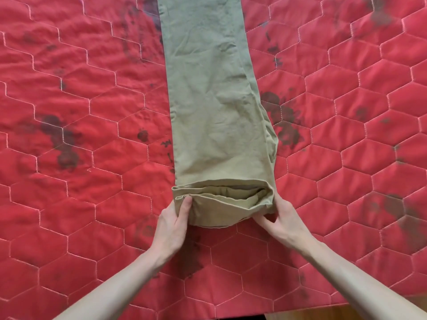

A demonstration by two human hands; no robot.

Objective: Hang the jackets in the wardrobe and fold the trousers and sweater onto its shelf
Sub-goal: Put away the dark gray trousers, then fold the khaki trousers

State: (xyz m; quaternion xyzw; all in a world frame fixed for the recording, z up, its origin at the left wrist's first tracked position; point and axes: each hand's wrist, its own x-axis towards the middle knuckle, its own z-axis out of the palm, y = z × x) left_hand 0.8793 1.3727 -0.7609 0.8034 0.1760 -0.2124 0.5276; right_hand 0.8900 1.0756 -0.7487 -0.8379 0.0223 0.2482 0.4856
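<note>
Red quilted bedspread (76,204) under everything, stained dark in patches. Khaki trousers (212,100) lie lengthwise down the middle, legs stacked, near end doubled over into a small fold. We hold that fold at both corners: left hand (172,224) pinching the left edge, thumb on top, fingers tucked under; right hand (283,219) closed on the right corner, thumb underneath. We judge the trouser folding just begun. Next: carry this end away from us, edges aligned. Wardrobe not in view.
</note>
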